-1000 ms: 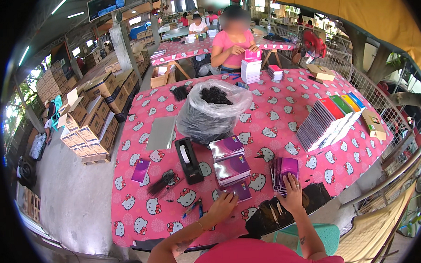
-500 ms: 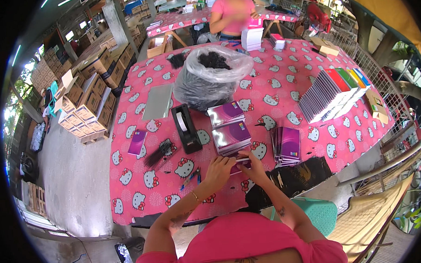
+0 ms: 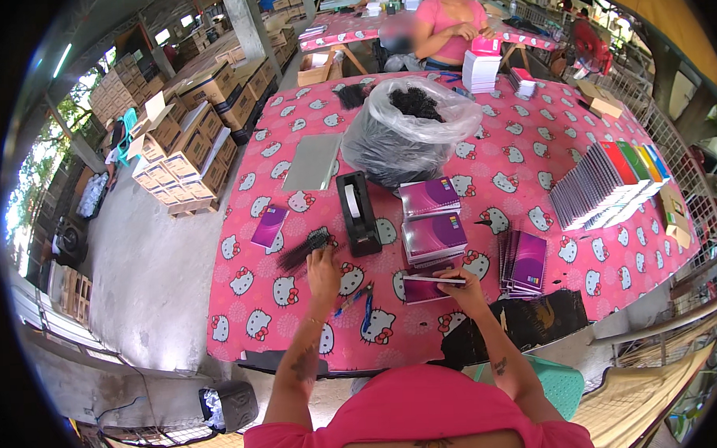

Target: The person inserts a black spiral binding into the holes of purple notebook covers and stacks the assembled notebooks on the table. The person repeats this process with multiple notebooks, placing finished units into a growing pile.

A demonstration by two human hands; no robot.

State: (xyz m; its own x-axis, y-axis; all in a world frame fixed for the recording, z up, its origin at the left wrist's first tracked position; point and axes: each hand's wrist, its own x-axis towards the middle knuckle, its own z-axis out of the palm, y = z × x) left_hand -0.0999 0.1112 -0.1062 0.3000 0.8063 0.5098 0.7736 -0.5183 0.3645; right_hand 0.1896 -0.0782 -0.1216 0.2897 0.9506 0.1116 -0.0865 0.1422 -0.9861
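My left hand (image 3: 323, 276) is at the near end of a loose bunch of thin black binding coils (image 3: 298, 255), its fingertips pinched on them. My right hand (image 3: 465, 291) grips a thin purple notebook (image 3: 453, 281) by its right end, thumb and fingers closed on it. Beneath and left of that lies another purple-covered notebook (image 3: 424, 290) on the table. Just beyond stand two stacks of purple notebooks: a nearer stack (image 3: 434, 235) and a farther stack (image 3: 429, 196). To the right, several purple notebooks with black coils (image 3: 527, 261) lie overlapped.
A black tape dispenser (image 3: 360, 216), pliers (image 3: 367, 307) and a single purple cover (image 3: 269, 225) lie around my left hand. Farther off are a clear bag of black coils (image 3: 399, 147), clear sheets (image 3: 312, 164) and a coloured notebook row (image 3: 598, 188). A person in pink (image 3: 446, 27) works across the table.
My left hand has left the notebook and moved left to the black coils. My right hand now holds the notebook alone, slightly lifted. The whole view has shifted, with things appearing farther right.
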